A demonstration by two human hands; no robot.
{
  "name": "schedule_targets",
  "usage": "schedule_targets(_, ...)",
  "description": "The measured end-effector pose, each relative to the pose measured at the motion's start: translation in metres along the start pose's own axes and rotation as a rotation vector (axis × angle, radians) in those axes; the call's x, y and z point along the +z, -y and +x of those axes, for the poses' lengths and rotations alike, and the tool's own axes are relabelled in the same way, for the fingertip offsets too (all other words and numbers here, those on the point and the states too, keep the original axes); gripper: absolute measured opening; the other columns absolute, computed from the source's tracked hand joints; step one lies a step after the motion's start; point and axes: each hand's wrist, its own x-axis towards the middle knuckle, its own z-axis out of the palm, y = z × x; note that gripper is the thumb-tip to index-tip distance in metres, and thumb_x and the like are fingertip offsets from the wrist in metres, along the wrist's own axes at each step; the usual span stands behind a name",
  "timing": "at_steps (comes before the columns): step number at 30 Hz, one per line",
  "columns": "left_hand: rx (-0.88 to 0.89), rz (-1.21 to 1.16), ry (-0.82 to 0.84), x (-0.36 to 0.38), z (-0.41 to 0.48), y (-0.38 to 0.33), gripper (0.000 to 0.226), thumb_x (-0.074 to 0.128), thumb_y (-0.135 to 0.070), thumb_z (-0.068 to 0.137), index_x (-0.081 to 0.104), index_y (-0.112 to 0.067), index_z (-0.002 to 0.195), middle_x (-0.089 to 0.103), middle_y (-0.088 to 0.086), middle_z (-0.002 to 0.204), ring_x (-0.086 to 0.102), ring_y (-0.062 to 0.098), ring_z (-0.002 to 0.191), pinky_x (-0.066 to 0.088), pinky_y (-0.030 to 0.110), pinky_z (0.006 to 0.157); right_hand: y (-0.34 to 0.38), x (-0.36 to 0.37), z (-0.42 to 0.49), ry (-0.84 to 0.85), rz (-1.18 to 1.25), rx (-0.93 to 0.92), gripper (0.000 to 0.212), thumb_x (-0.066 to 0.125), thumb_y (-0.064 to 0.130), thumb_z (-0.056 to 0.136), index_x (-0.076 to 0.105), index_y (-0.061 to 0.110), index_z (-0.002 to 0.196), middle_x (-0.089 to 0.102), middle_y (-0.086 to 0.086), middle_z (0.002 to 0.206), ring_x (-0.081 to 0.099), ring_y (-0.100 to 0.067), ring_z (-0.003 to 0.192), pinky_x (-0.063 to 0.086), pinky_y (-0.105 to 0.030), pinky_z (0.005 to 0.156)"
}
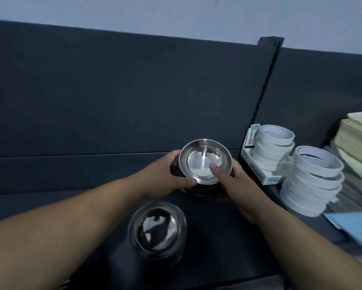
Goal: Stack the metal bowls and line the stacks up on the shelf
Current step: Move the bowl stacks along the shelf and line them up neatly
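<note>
Both hands [165, 176] grip far bowl stack [205, 162] on shelf [92, 172]

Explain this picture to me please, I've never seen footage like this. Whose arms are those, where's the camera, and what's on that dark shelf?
There is no machine here: it is one picture from a wide-angle camera worn on a person's head, looking forward and down, so the two bare arms are the wearer's own. The left hand and right hand grip a stack of metal bowls from either side, the right thumb inside the top bowl. Nearer the wearer, a second stack of bowls stands alone on the dark shelf. To the right are stacked rolls of white tape, more rolls in a small box, and a blue sheet.
</note>
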Motion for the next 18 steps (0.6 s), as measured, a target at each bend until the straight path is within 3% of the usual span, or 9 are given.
schedule_targets(2,0.001,-0.061,-0.008,0.024,-0.007,-0.006,0.073,0.081,-0.017,0.076,0.041,-0.034,0.135,0.063,-0.023,0.109,0.06,-0.02,0.089,0.048,0.004,0.074,-0.005,-0.014,-0.013,-0.017,0.006,0.014,0.075,0.072,0.068,0.058,0.052,0.046,0.126,0.07,0.012,0.117,0.067,-0.016,0.109,0.055,-0.051,0.093)
schedule_targets(4,-0.012,-0.128,-0.024,0.048,-0.017,-0.011,0.073,0.08,-0.012,0.076,0.041,-0.036,0.133,0.063,-0.022,0.107,0.06,-0.021,0.084,0.047,0.003,0.067,-0.013,-0.028,-0.027,-0.041,-0.003,0.017,0.073,0.071,0.069,0.059,0.053,0.045,0.126,0.07,0.013,0.117,0.067,-0.014,0.11,0.054,-0.048,0.095)
schedule_targets(8,-0.057,-0.139,-0.05,0.092,-0.035,-0.012,0.076,0.084,-0.015,0.072,0.043,-0.04,0.131,0.063,-0.026,0.106,0.059,-0.013,0.094,0.047,0.005,0.074,-0.033,-0.047,-0.054,-0.071,-0.032,0.034,0.068,0.068,0.07,0.061,0.055,0.044,0.122,0.069,0.014,0.116,0.065,-0.012,0.111,0.051,-0.044,0.1)
schedule_targets(11,-0.099,-0.16,-0.062,0.123,-0.049,-0.004,0.085,0.086,-0.011,0.068,0.042,-0.036,0.135,0.066,-0.019,0.115,0.062,-0.002,0.105,0.048,0.015,0.092,-0.048,-0.056,-0.069,-0.086,-0.06,0.065,0.057,0.069,0.061,0.074,0.052,0.04,0.125,0.067,0.012,0.118,0.063,-0.011,0.11,0.049,-0.04,0.103)
schedule_targets(15,-0.147,-0.202,-0.132,0.156,-0.068,0.003,0.08,0.084,-0.003,0.069,0.04,-0.039,0.125,0.064,-0.021,0.107,0.058,-0.016,0.091,0.044,0.0,0.07,-0.064,-0.064,-0.084,-0.03,-0.119,0.099,0.052,0.064,0.052,0.086,0.048,0.034,0.132,0.064,0.008,0.121,0.06,-0.013,0.112,0.046,-0.035,0.102)
schedule_targets(18,-0.176,-0.192,-0.185,0.17,-0.077,0.013,0.084,0.087,-0.009,0.065,0.04,-0.035,0.131,0.065,-0.018,0.112,0.059,-0.01,0.099,0.044,0.0,0.074,-0.071,-0.067,-0.09,0.017,-0.16,0.099,0.058,0.062,0.055,0.087,0.043,0.033,0.137,0.062,0.007,0.123,0.058,-0.013,0.112,0.046,-0.031,0.096)
